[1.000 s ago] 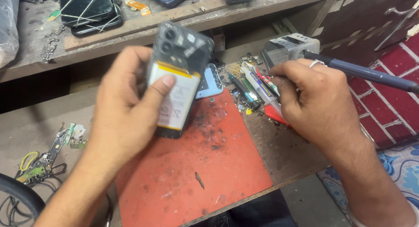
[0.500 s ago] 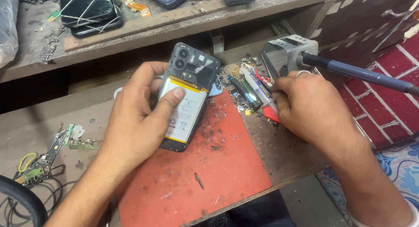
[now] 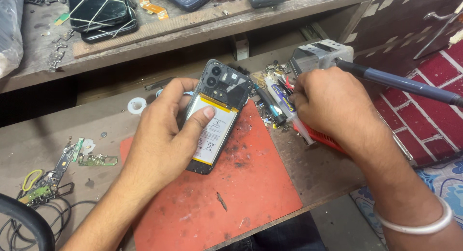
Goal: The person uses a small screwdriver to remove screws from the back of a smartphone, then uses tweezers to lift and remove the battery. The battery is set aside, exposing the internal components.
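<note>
My left hand [image 3: 159,135] grips a dark phone [image 3: 226,82] with its back cover off. The thumb presses on the white and yellow battery [image 3: 217,135]. The phone's lower end rests on a red work mat [image 3: 241,198]. My right hand [image 3: 333,101] is to the right of the phone. Its fingers curl down into a pile of small tools [image 3: 272,94] at the mat's far right corner. A clear tube with a blue and yellow label [image 3: 294,121] sticks out from under that hand. The fingertips are hidden, so I cannot tell what they hold.
A grey metal box [image 3: 316,53] and a long dark blue handle [image 3: 400,82] lie behind my right hand. Loose green circuit boards [image 3: 91,159], wires [image 3: 29,212] and a white tape roll [image 3: 136,105] sit at the left. On the upper shelf [image 3: 193,27] lie other phones [image 3: 101,12].
My left hand has lowered the phone from the air onto the red mat. My right hand has moved left and deeper into the tool pile.
</note>
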